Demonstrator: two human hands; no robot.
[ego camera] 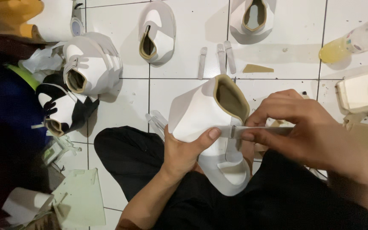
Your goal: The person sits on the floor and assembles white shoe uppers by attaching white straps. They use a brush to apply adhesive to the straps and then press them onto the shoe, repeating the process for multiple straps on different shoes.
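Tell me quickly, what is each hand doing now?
Left hand: closed, holding the white shoe upper.
Right hand: closed, pinching the strap.

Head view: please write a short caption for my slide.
Left hand grips a white shoe upper; right hand pulls its strap.
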